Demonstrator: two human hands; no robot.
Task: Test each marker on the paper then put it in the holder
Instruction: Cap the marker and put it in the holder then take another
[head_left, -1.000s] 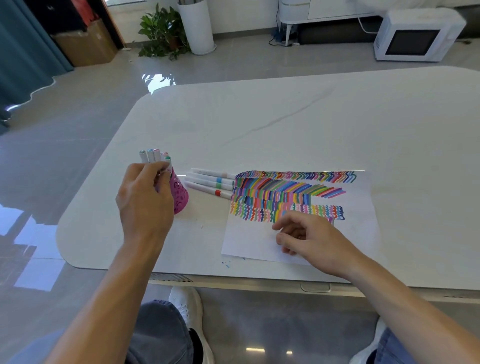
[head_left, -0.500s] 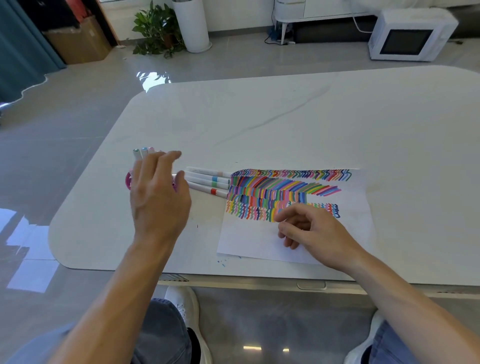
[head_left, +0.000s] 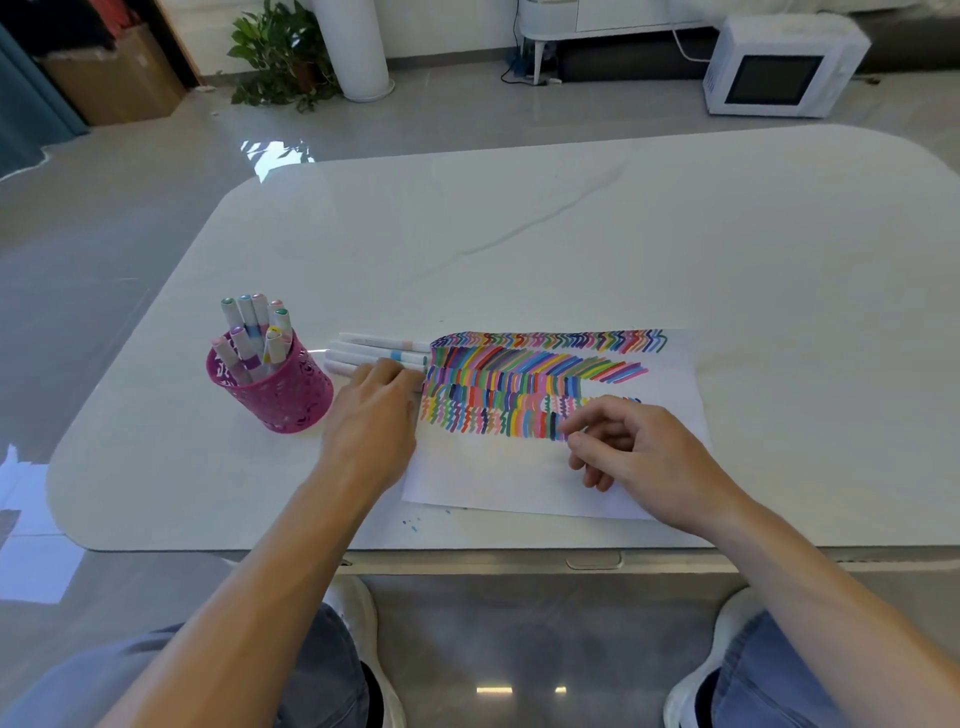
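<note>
Left hand (head_left: 376, 410) rests fingers on markers (head_left: 371, 355) lying left-right beside paper (head_left: 509, 480); right hand (head_left: 641, 449) loosely curled, empty.

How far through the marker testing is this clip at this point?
Mostly done: several markers stand in the pink holder, and the paper carries rows of coloured strokes. In hand: the left hand reaches onto the loose markers beside the paper; the right hand rests on the paper, holding nothing. Left: those few loose markers.
</note>
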